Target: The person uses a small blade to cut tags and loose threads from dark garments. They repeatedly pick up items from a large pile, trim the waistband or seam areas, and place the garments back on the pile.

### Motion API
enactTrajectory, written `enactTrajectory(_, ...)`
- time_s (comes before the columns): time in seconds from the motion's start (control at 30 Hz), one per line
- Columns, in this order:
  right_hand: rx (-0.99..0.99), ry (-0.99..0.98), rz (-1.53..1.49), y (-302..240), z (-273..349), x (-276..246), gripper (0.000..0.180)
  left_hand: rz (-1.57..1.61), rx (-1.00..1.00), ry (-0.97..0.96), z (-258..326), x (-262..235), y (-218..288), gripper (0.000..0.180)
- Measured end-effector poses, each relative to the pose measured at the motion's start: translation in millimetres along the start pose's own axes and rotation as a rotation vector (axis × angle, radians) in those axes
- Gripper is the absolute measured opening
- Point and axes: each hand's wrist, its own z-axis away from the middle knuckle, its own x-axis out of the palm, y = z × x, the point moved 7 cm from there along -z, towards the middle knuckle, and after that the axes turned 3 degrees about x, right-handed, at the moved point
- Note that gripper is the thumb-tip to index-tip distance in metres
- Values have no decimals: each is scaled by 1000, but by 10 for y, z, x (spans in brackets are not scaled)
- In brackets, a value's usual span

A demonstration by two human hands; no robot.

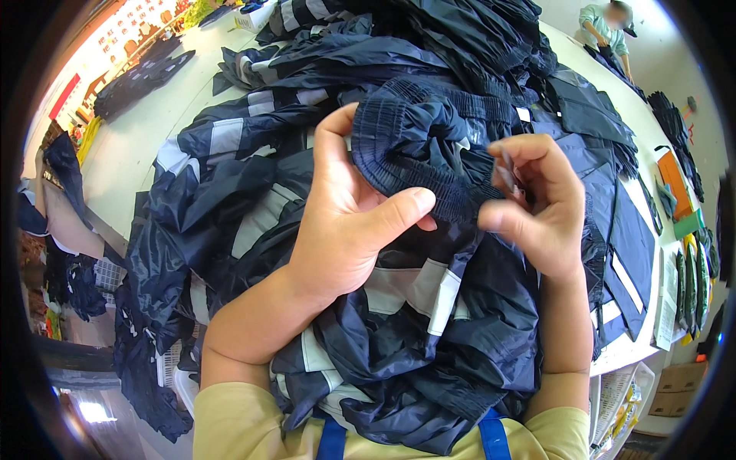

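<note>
— Navy, thin nylon garment with a ribbed elastic waistband [414, 146], near centre on the heap?
— Yes. Left hand [349, 222] pinches the band; right hand [537, 207] nips a small tag. Soft, light, probably slippery: grip the gathered elastic.

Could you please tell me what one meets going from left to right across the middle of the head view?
White table → dark navy garment pile → left hand → gathered elastic waistband → right hand → orange item at the table edge.
</note>
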Motion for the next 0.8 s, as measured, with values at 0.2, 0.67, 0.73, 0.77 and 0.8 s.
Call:
enactTrajectory(0.2, -162, -42, 419, -77, -6, 107, 28, -710, 339, -186, -40, 105, 321, 62)
enactTrajectory(0.67, 145, -147, -158, 188, -84, 30, 22, -9, -190, -142, -135, -151, -113, 10)
enactTrajectory(0.73, 67, -48, -188, 59, -69, 9, 29, 60, -205, -114, -136, -200, -147, 18)
enactTrajectory(0.77, 27, 1, -200, -16, -48, -13, 33, 60, -204, -112, -139, -219, -150, 19)
enactTrajectory(0.8, -5, 44, -141, -77, -20, -78, 41, 60, -203, -110, -140, -241, -156, 19)
